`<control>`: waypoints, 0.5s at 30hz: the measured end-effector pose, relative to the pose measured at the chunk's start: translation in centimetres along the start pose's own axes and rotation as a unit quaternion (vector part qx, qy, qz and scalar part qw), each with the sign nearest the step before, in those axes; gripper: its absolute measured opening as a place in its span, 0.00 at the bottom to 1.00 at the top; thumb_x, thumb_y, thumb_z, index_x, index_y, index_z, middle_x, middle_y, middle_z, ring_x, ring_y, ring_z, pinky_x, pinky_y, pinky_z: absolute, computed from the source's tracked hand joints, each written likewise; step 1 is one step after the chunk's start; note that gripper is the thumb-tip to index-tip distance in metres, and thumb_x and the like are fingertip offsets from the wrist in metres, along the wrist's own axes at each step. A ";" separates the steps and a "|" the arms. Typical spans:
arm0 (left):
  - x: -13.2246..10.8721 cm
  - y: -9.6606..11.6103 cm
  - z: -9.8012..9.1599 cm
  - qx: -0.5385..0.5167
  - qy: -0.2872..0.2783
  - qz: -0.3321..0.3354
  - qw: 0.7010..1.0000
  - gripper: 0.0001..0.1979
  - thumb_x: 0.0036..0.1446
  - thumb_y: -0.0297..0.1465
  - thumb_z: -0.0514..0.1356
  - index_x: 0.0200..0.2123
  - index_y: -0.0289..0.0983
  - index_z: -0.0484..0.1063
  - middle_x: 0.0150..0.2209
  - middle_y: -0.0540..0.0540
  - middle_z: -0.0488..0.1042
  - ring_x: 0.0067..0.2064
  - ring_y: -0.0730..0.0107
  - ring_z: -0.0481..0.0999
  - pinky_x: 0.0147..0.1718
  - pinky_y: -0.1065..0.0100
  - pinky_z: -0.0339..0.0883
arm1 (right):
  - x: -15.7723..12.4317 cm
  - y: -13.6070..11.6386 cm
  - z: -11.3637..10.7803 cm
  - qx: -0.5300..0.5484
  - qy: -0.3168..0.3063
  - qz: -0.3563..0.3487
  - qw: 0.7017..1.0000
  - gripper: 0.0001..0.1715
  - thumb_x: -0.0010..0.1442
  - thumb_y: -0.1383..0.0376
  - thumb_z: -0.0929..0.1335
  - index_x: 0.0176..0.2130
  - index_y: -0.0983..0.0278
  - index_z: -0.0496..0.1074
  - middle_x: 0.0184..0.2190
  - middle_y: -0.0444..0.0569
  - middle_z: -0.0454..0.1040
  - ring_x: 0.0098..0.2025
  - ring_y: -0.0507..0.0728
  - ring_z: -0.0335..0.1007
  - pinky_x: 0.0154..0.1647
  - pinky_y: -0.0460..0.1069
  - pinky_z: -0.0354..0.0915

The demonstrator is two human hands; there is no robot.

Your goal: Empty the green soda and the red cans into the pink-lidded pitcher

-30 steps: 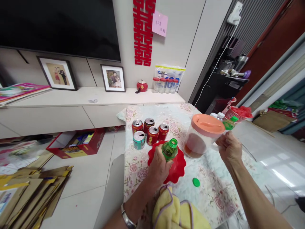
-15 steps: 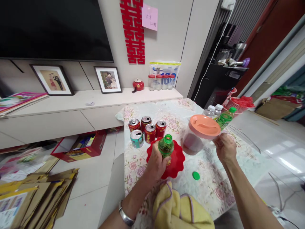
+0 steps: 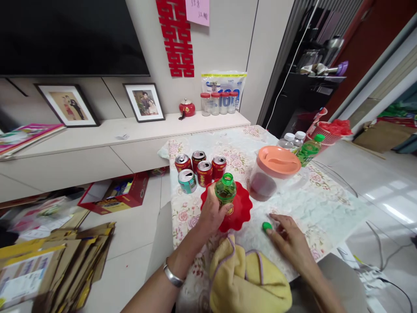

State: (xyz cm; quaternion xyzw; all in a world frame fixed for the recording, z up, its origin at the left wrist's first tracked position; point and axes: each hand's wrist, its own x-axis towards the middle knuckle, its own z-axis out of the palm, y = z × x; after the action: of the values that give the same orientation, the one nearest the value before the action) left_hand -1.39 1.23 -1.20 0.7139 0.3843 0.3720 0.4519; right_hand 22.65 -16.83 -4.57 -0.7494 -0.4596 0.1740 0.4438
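My left hand [image 3: 212,209] is wrapped round an uncapped green bottle [image 3: 226,188], held upright over a red scalloped plate [image 3: 243,208]. On the tablecloth lies a green bottle cap [image 3: 267,226]; my right hand [image 3: 288,237] is beside it with fingers apart, the thumb close to or touching its edge. Behind that hand stands a clear pitcher [image 3: 263,182] with an orange lid and dark liquid inside. A yellow cloth [image 3: 249,278] is bunched at the table's near edge.
Several red cans [image 3: 204,174] and a teal can [image 3: 186,181] stand left of the plate. Another green bottle [image 3: 309,151], clear bottles [image 3: 288,141] and a pink basket [image 3: 327,134] are at the right. Flattened cardboard [image 3: 74,261] lies on the floor at left.
My right hand has left the pitcher's handle and moved down and toward me to the green cap. My left hand still holds the bottle over the plate.
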 end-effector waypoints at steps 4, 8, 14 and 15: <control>-0.2 0.6 -0.5 -0.006 -0.018 -0.020 1.000 0.36 0.58 0.34 0.66 0.66 0.40 0.56 0.63 0.34 0.73 0.65 0.47 0.76 0.67 0.45 0.66 | -0.6 0.0 1.4 -0.064 -0.031 -0.049 0.996 0.25 0.62 0.48 0.74 0.54 0.54 0.84 0.49 0.54 0.79 0.48 0.65 0.81 0.47 0.60 0.77; -0.1 0.8 -0.7 -0.030 -0.025 -0.028 0.999 0.40 0.56 0.38 0.70 0.67 0.40 0.56 0.62 0.35 0.74 0.63 0.44 0.77 0.65 0.43 0.68 | -0.7 0.5 2.0 -0.102 -0.026 -0.077 0.991 0.22 0.68 0.48 0.68 0.50 0.56 0.84 0.47 0.55 0.78 0.45 0.64 0.82 0.44 0.59 0.78; 0.3 1.4 -0.8 -0.076 -0.018 -0.041 0.996 0.55 0.44 0.49 0.80 0.68 0.39 0.56 0.65 0.30 0.73 0.67 0.34 0.74 0.67 0.41 0.66 | -0.3 0.2 1.9 -0.120 -0.017 -0.117 0.986 0.20 0.70 0.50 0.68 0.49 0.60 0.82 0.44 0.54 0.80 0.40 0.62 0.84 0.39 0.56 0.79; 0.3 1.4 -0.8 -0.081 -0.016 -0.043 0.996 0.57 0.44 0.50 0.80 0.69 0.39 0.55 0.66 0.30 0.72 0.68 0.34 0.73 0.68 0.41 0.65 | -0.1 -0.1 1.8 -0.118 -0.012 -0.124 0.985 0.20 0.70 0.51 0.68 0.48 0.61 0.82 0.44 0.55 0.80 0.41 0.62 0.84 0.39 0.56 0.79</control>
State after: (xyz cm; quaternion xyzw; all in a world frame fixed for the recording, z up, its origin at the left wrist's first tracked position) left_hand -1.68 1.40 0.42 0.6637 0.3763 0.3707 0.5296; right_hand 21.38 -16.04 -5.51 -0.7316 -0.5718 0.0713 0.3643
